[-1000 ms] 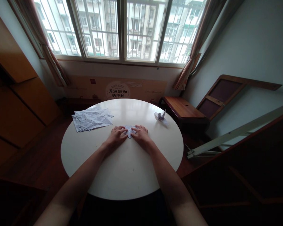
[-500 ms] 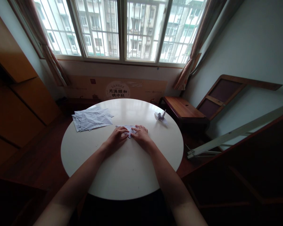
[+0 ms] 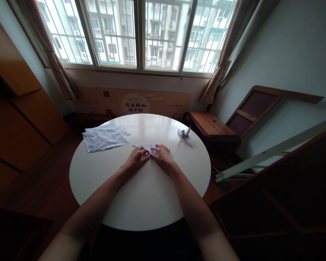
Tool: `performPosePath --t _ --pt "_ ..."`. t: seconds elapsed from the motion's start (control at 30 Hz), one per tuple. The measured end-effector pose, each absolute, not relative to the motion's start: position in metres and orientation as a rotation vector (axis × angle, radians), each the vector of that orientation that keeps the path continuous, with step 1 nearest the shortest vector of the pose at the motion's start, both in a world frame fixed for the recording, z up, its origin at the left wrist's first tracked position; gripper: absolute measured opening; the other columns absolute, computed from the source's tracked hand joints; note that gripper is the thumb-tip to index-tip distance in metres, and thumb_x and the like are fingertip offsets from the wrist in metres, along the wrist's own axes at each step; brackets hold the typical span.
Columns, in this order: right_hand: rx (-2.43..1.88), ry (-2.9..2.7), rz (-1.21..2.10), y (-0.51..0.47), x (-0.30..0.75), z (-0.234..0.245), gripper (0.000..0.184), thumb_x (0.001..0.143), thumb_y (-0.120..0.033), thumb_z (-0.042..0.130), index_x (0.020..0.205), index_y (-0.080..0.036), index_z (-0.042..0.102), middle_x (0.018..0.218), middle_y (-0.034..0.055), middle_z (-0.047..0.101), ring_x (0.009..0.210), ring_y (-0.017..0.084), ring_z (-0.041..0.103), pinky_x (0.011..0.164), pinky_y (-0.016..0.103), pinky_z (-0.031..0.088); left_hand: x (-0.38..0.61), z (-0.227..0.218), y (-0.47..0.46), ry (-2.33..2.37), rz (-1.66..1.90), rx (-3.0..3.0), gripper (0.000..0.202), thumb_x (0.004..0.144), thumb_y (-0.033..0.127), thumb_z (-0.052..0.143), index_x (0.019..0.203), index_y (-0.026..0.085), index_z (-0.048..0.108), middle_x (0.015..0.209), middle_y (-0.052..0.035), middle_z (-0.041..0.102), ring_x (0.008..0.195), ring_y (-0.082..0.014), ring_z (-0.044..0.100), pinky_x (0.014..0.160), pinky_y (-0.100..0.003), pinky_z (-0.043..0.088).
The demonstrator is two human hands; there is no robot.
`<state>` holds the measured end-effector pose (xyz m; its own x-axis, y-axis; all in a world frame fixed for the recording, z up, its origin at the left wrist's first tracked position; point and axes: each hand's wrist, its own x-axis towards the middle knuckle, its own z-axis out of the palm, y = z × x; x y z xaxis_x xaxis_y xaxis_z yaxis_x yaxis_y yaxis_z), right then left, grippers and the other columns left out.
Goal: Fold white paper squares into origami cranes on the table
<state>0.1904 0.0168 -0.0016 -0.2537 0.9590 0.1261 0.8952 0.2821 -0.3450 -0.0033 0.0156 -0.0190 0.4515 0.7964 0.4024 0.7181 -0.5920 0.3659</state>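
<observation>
A small piece of folded paper lies on the white round table, partly hidden under my fingers. My left hand is closed on its near left part, with thumb and fingertips drawn together. From the other side my right hand grips the paper, its fingers bent over the right part and the thumb close to my left fingertips. Both hands rest low over the tabletop. The fold lines under the fingers are too small to make out.
A stack of creased paper sheets lies at the table's left. Toward the right edge stands a folded paper crane. Beyond the table are a wooden bench, a printed cardboard panel and barred windows.
My left fingers have closed together on the paper and shifted slightly right, where they were more spread before. My right hand stays nearly in place.
</observation>
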Motion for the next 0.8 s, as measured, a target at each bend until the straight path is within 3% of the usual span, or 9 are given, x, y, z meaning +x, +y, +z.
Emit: performPosePath --t 0.27,0.57,0.8 --pt "-1.709 -2.245 0.284 0.019 0.190 -0.003 0.047 0.086 -0.053 0.052 0.129 -0.034 0.057 0.143 0.0032 0.045 0.130 0.026 0.034 0.108 0.041 0.022 -0.001 -0.013 0.011 1.736 0.749 2.393 0.030 0.086 0.034 0.059 0.114 0.025 0.062 0.110 -0.0073 0.063 0.110 -0.0278 0.054 0.096 -0.045 0.037" --pt "-1.735 -2.257 0.292 0.016 0.189 0.002 0.047 0.086 -0.053 0.052 0.130 -0.035 0.056 0.143 0.0030 0.045 0.130 0.027 0.033 0.107 0.042 0.022 -0.007 -0.009 0.014 1.837 0.868 2.282 0.023 0.086 0.020 0.055 0.106 0.024 0.066 0.105 -0.0073 0.065 0.104 -0.0262 0.057 0.092 -0.042 0.038" --pt "-1.702 -2.266 0.273 0.016 0.191 0.000 0.048 0.087 -0.055 0.050 0.130 -0.035 0.056 0.143 0.0040 0.044 0.130 0.026 0.034 0.107 0.042 0.022 -0.010 -0.015 0.018 1.415 1.004 2.479 0.019 0.086 0.033 0.060 0.098 0.023 0.071 0.106 -0.0067 0.065 0.100 -0.0227 0.060 0.091 -0.038 0.043"
